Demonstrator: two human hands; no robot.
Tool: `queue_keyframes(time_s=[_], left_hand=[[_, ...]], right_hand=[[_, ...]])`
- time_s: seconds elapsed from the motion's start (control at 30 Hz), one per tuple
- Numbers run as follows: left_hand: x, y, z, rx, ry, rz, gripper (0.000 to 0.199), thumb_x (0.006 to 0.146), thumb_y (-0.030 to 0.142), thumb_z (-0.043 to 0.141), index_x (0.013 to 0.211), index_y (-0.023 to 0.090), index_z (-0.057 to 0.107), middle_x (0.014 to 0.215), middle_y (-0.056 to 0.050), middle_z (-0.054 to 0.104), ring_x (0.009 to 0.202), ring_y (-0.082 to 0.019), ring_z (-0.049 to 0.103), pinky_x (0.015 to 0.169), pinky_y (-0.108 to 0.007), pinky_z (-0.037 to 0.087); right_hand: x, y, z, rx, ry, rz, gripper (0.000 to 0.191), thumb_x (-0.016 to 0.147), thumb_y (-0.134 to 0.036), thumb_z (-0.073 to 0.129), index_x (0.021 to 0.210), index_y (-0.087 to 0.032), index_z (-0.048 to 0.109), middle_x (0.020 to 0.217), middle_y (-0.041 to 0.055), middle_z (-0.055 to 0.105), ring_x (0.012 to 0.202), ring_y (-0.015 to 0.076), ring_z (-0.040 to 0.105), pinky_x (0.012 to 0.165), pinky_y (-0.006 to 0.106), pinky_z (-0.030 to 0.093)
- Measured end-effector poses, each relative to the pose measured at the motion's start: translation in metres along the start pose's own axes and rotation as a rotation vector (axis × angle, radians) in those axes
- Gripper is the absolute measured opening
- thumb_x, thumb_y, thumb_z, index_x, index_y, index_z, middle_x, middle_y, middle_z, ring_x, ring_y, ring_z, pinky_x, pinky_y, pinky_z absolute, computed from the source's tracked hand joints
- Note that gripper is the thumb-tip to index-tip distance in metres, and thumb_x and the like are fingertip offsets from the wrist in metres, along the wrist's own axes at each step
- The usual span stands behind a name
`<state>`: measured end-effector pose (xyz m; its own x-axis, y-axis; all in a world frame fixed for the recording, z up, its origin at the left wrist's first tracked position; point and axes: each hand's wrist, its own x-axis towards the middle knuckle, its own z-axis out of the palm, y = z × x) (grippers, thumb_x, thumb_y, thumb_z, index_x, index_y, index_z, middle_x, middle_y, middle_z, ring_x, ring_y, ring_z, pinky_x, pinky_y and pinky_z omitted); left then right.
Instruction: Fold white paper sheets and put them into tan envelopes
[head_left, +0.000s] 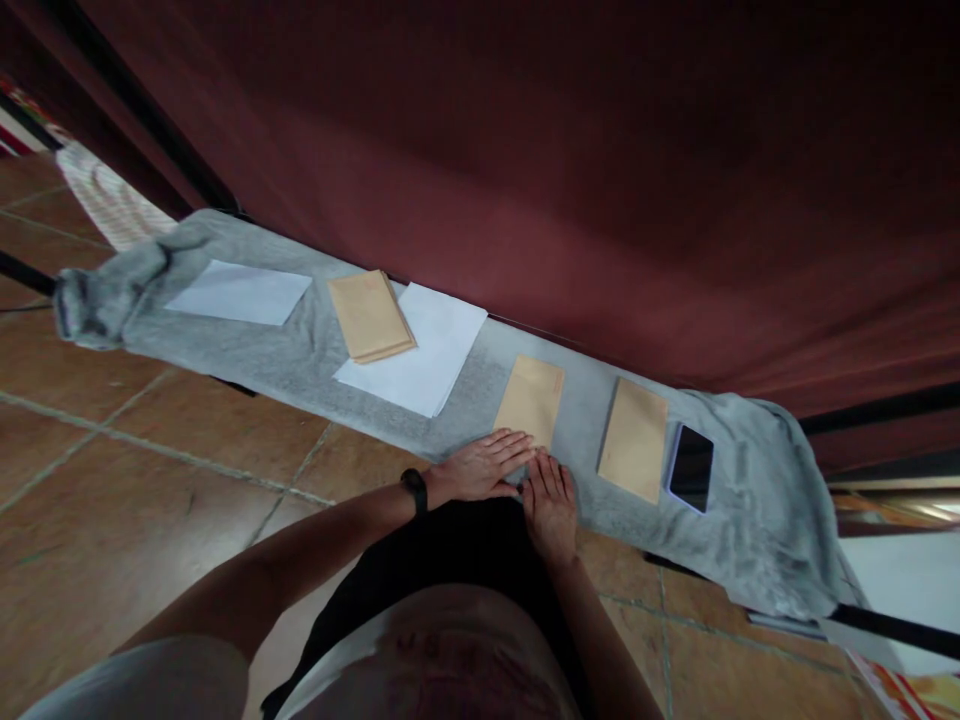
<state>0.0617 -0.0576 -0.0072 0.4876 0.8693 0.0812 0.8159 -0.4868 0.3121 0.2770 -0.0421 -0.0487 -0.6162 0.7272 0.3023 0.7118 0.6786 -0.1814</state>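
Observation:
Before me on a grey cloth lies a tan paper envelope (532, 392), its near end under my fingers. My left hand (486, 466), with a dark band on the wrist, rests flat on its lower left part, fingers stretched out. Beside it my right hand (550, 500) lies with fingers extended over the envelope's near edge. The fingertips of both hands almost meet. A second tan envelope (634, 438) lies to the right, apart from my hands. Further left, a stack of tan envelopes (372, 315) sits partly on white paper sheets (435, 350).
A phone (691, 468) lies right of the second envelope. Another white sheet (240, 292) is at the far left. The narrow surface is covered by the grey cloth (300, 370), bunched at both ends. A dark red curtain (525, 200) hangs along the back; tiled floor (187, 470) shows in front.

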Motion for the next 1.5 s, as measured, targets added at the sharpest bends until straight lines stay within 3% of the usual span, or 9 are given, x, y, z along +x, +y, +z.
queue_keyframes(time_s=[0.43,0.57,0.77,1.13,1.3,1.5], left_hand=[[-0.017,0.0,0.007,0.066,0.012,0.028,0.065,0.1,0.05,0.052,0.156,0.02,0.037,0.167,-0.012,0.03,0.157,-0.024,0.02,0.129,-0.041,0.015],[-0.017,-0.002,0.014,0.097,0.035,0.032,0.069,0.099,0.051,0.054,0.156,0.018,0.036,0.166,-0.013,0.031,0.156,-0.024,0.02,0.128,-0.042,0.018],[-0.016,-0.009,0.028,0.145,0.082,0.018,0.07,0.1,0.049,0.05,0.157,0.013,0.033,0.163,-0.017,0.036,0.153,-0.024,0.031,0.127,-0.041,0.023],[-0.033,-0.015,0.025,0.222,0.135,0.014,0.067,0.102,0.049,0.044,0.157,0.013,0.033,0.162,-0.017,0.038,0.151,-0.026,0.035,0.123,-0.043,0.032],[-0.032,-0.014,0.029,0.243,0.158,0.013,0.063,0.1,0.053,0.046,0.153,0.019,0.043,0.161,-0.016,0.039,0.149,-0.029,0.039,0.12,-0.047,0.036],[-0.03,-0.014,0.034,0.313,0.172,0.0,0.061,0.099,0.053,0.049,0.153,0.026,0.045,0.161,-0.015,0.041,0.146,-0.031,0.044,0.116,-0.049,0.042]], right_hand=[[-0.01,0.005,-0.003,0.045,0.036,0.07,0.047,0.107,-0.027,0.034,0.147,-0.01,0.051,0.149,0.0156,0.056,0.141,0.0283,0.048,0.12,0.053,0.029],[0.003,-0.011,-0.001,0.052,0.045,0.111,0.046,0.108,-0.029,0.033,0.145,-0.011,0.054,0.148,0.0161,0.057,0.142,0.0293,0.047,0.121,0.055,0.027],[0.02,-0.032,0.008,0.028,-0.001,0.092,0.054,0.107,-0.035,0.038,0.152,-0.006,0.042,0.159,0.0167,0.043,0.149,0.0259,0.038,0.123,0.045,0.031],[0.004,-0.007,0.0,-0.016,0.032,0.148,0.054,0.105,-0.036,0.043,0.153,-0.01,0.044,0.156,0.0159,0.046,0.146,0.0269,0.043,0.122,0.047,0.033],[0.028,-0.011,0.004,0.035,-0.012,0.148,0.05,0.107,-0.036,0.039,0.152,-0.016,0.047,0.156,0.0111,0.048,0.146,0.0232,0.043,0.123,0.046,0.032],[0.09,0.009,0.019,0.056,-0.071,0.229,0.054,0.107,-0.038,0.037,0.154,-0.012,0.042,0.162,0.0124,0.038,0.15,0.0236,0.037,0.124,0.044,0.029]])
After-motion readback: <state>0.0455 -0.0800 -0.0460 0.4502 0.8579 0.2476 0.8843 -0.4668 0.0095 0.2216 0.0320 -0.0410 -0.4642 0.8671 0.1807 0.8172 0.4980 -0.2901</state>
